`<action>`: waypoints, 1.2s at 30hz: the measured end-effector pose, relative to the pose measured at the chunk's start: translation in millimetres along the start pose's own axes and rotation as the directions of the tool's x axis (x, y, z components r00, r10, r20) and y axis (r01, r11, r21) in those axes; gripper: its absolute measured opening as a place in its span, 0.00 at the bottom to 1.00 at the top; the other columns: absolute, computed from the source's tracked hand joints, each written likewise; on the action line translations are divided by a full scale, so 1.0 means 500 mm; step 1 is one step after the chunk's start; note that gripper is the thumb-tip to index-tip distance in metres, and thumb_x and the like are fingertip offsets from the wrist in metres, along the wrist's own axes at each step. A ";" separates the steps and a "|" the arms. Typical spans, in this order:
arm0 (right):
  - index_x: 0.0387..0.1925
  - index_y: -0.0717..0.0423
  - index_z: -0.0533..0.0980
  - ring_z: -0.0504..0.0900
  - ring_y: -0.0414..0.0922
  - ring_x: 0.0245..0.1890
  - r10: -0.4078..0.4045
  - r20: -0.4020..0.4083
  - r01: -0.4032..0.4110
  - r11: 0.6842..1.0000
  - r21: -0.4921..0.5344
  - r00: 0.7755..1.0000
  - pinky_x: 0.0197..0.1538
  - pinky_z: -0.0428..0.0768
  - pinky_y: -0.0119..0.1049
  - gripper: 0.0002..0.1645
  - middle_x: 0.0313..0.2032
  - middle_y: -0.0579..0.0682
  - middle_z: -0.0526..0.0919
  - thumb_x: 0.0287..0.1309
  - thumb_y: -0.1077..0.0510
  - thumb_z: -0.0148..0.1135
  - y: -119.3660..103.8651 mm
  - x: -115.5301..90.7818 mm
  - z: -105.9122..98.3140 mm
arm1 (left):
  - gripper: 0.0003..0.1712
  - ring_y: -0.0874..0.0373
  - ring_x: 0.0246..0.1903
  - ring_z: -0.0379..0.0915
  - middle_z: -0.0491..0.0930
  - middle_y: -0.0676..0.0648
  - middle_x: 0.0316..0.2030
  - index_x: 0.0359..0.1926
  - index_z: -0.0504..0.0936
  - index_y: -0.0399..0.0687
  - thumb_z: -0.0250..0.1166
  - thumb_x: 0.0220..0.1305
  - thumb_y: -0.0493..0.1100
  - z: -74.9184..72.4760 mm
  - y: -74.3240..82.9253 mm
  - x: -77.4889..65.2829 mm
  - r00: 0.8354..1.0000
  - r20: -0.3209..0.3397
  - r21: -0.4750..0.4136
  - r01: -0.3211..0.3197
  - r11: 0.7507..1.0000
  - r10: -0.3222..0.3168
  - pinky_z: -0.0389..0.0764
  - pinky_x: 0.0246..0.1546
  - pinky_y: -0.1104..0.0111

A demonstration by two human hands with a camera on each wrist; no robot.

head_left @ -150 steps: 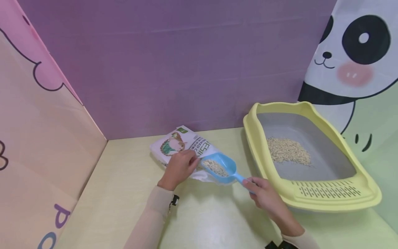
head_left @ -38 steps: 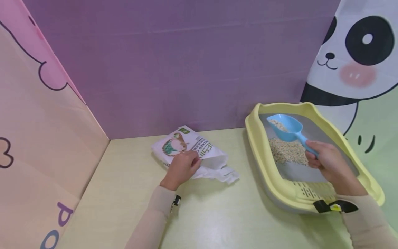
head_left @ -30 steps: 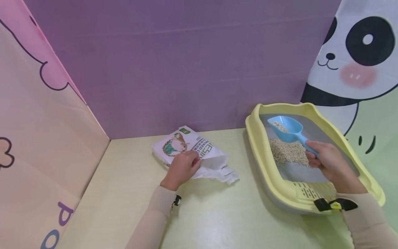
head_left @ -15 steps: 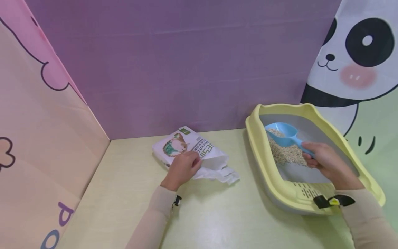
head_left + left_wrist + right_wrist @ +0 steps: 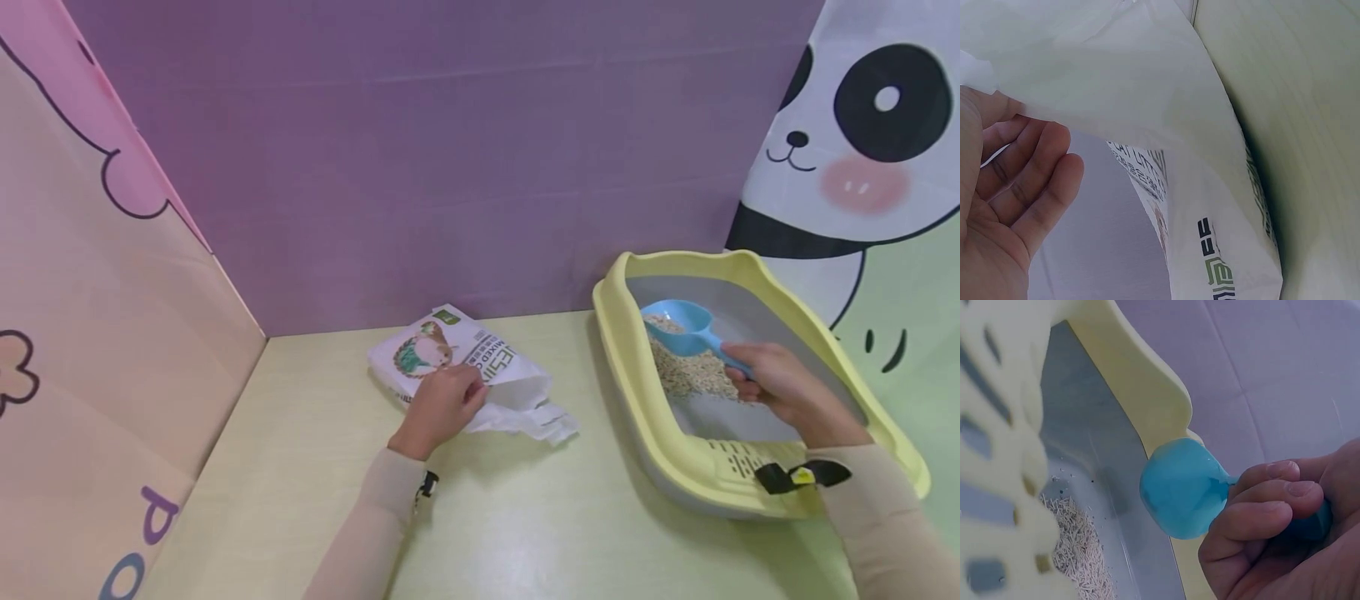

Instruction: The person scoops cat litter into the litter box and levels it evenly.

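At the mouth of a white cat litter bag (image 5: 498,354), my left hand (image 5: 441,404) pinches the torn edge between thumb and fingers. The left wrist view shows that edge of the bag (image 5: 1147,81) lifted, the other fingers loosely bent below it. My right hand (image 5: 783,385) grips the handle of a light blue scoop (image 5: 678,343), which holds pale pellet litter. The scoop hangs over the left part of a yellow-rimmed litter box (image 5: 637,375), above a heap of litter (image 5: 697,377). From the right wrist, only the underside of the scoop's bowl (image 5: 1179,487) shows.
Both bag and box stand on a pale wooden table (image 5: 510,533). A purple wall panel (image 5: 450,167) rises behind them. A patterned panel (image 5: 97,292) borders the left side, and a panda panel (image 5: 855,200) the right.
Earlier the right hand held the filled scoop at the bag's mouth; it then carried it right, over the box. In the last second the scoop sinks slightly. The left hand stays on the bag.
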State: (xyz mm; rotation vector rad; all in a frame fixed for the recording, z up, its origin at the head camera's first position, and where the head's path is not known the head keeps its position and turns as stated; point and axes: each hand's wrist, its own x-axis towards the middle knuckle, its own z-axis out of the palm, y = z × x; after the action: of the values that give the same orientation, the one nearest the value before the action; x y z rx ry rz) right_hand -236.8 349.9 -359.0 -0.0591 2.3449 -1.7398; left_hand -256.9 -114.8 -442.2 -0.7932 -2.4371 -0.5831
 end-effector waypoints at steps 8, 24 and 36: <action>0.34 0.54 0.69 0.64 0.34 0.17 0.052 -0.033 -0.056 0.988 -0.144 0.998 0.25 0.68 0.30 0.20 0.20 0.39 0.68 0.81 0.50 0.37 -0.001 0.017 -0.013 | 0.08 0.67 0.22 0.64 0.75 0.56 0.21 0.27 0.81 0.50 0.68 0.65 0.41 0.000 0.000 0.000 1.000 0.000 -0.007 -0.006 1.000 0.006 0.69 0.26 0.75; 0.28 0.52 0.64 0.60 0.36 0.16 0.129 0.011 -0.122 0.960 -0.253 0.992 0.24 0.66 0.31 0.22 0.18 0.40 0.65 0.81 0.49 0.36 0.004 0.046 -0.028 | 0.09 0.67 0.22 0.64 0.75 0.56 0.21 0.27 0.81 0.50 0.67 0.65 0.40 -0.001 -0.001 0.001 1.000 -0.005 -0.011 -0.013 1.000 0.013 0.69 0.26 0.75; 0.24 0.49 0.61 0.61 0.37 0.16 0.211 0.011 -0.194 0.915 -0.355 0.977 0.25 0.67 0.33 0.24 0.18 0.41 0.64 0.81 0.47 0.37 0.008 0.073 -0.035 | 0.10 0.66 0.22 0.64 0.73 0.56 0.21 0.26 0.79 0.51 0.67 0.65 0.41 0.000 -0.004 -0.001 1.000 -0.003 0.008 -0.020 1.000 0.020 0.67 0.26 0.74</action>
State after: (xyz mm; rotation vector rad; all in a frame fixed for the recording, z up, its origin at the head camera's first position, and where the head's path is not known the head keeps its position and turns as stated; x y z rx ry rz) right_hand -275.7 361.7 -363.6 0.0805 2.4958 -1.1958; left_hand -257.9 -116.3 -443.0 -0.8117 -2.4242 -0.5658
